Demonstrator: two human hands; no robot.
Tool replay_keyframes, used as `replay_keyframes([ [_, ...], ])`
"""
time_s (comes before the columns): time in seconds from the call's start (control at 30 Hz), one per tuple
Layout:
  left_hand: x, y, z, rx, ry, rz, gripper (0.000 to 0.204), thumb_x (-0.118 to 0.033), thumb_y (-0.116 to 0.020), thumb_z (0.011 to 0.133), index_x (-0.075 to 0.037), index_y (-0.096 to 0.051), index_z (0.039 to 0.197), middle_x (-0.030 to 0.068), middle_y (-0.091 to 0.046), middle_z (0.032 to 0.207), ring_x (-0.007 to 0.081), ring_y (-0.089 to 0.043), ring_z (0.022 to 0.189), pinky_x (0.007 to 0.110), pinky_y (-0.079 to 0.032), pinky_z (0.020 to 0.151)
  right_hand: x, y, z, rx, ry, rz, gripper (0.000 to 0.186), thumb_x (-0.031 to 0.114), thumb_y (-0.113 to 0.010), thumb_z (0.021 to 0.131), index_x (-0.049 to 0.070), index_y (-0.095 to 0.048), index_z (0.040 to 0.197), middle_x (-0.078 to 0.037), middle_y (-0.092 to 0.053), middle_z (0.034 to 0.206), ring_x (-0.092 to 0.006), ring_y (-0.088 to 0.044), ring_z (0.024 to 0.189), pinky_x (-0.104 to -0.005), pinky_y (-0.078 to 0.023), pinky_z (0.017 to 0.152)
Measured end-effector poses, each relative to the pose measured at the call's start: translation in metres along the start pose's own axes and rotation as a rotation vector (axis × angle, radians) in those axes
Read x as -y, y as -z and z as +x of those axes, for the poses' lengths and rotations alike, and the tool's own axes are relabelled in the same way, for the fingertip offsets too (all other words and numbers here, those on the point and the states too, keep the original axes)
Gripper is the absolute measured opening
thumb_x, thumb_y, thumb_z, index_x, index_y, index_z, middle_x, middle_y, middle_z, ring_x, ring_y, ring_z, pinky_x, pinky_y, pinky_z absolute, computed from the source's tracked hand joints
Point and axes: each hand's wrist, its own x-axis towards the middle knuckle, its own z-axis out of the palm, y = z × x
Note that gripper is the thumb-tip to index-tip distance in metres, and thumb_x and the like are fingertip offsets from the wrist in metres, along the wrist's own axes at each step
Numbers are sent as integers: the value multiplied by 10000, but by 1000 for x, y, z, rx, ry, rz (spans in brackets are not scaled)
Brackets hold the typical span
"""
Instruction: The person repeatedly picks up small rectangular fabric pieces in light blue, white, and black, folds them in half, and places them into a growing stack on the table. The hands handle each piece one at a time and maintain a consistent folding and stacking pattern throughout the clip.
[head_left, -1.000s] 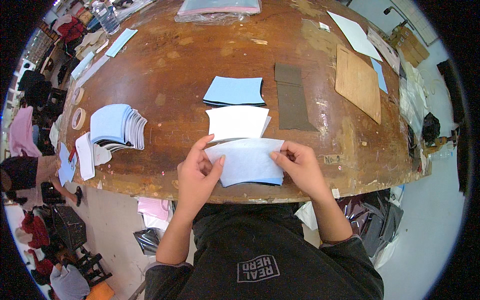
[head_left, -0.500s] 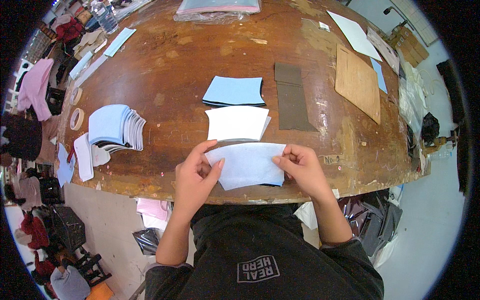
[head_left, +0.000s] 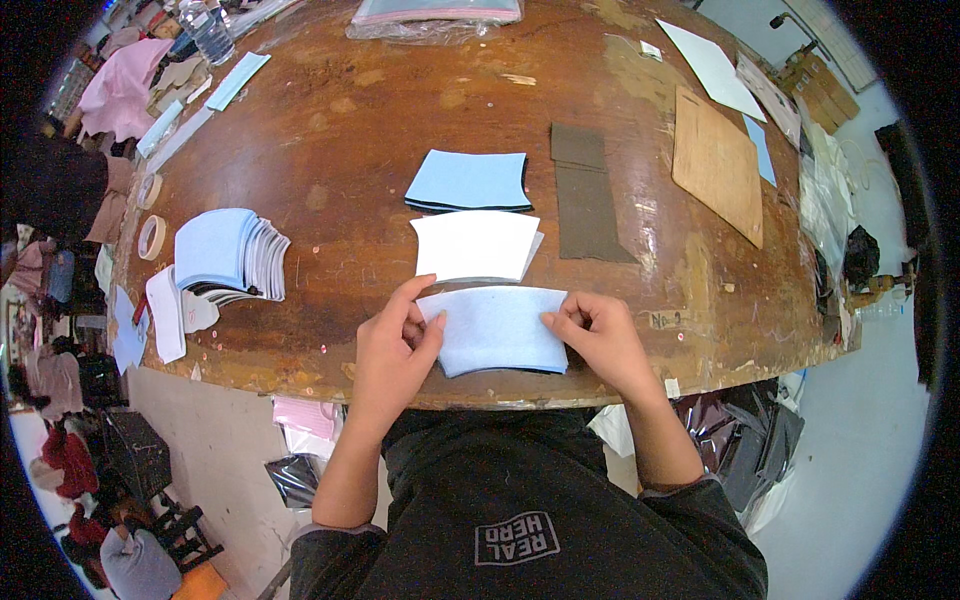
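The left hand (head_left: 392, 352) pinches the left edge of a pale blue felt piece (head_left: 500, 330), thumb on top. The right hand (head_left: 600, 340) grips the right edge of the same piece with closed fingers. The piece lies flat at the near edge of the wooden worktop (head_left: 350, 130). Just beyond it lies a white piece (head_left: 475, 246), then a blue stack (head_left: 468, 181). A fanned stack of cut pieces (head_left: 228, 254) sits to the left; dark brown strips (head_left: 588, 195) lie to the right.

Soft matt pale-blue felt-like fabric piece (head_left: 503, 330), worn glossy brown wooden table (head_left: 340, 130) with scuffed patches, matt dark-grey cloth strips (head_left: 588, 195), raw plywood board (head_left: 718, 160)
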Motion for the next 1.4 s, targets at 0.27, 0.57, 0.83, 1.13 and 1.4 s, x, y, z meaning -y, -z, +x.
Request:
replay_keyframes([
  [0.27, -2, 0, 1, -22, -24, 33, 428, -38, -723, 856, -78, -620, 1269, 21, -539, 674, 81, -510, 593, 248, -439, 560, 0, -1, 2, 4, -23, -20, 282, 228, -742, 882, -1, -643, 751, -70, -597, 589, -121, -518, 537, -320, -421, 520],
  [0.57, 3, 0, 2, -12, -3, 35, 429, -23, -736, 841, -62, -624, 1253, 19, -551, 670, 85, -507, 577, 252, -440, 553, 5, 0, 1, 22, -17, -14, 282, 177, -744, 885, 2, -593, 724, 19, -504, 594, -57, -426, 577, -270, -342, 513],
  [0.83, 14, 15, 43, -85, -23, 297, 372, -189, -734, 878, -52, -637, 1210, 104, -612, 926, 184, -609, 727, 331, -498, 661, 10, 27, 42, -196, 159, -324, 276, 263, -756, 874, 1, -677, 838, -75, -627, 743, -180, -588, 679, -335, -468, 617],
  [1.13, 28, 9, 89, 98, -139, 496, 466, -310, -743, 850, -55, -633, 1223, 122, -601, 1132, 338, -589, 1122, 443, -493, 922, 14, 1, 99, 12, 164, -535, 345, 296, -804, 782, -1, -675, 900, -146, -638, 983, -331, -636, 933, -404, -498, 800],
  [1.4, 24, 9, 89, 56, -162, 473, 584, -251, -811, 774, -39, -597, 1275, 142, -594, 1193, 346, -574, 1158, 430, -467, 983, 24, -7, 101, 30, 174, -363, 303, 108, -738, 804, 2, -546, 1013, -196, -663, 995, -389, -650, 908, -434, -498, 796],
])
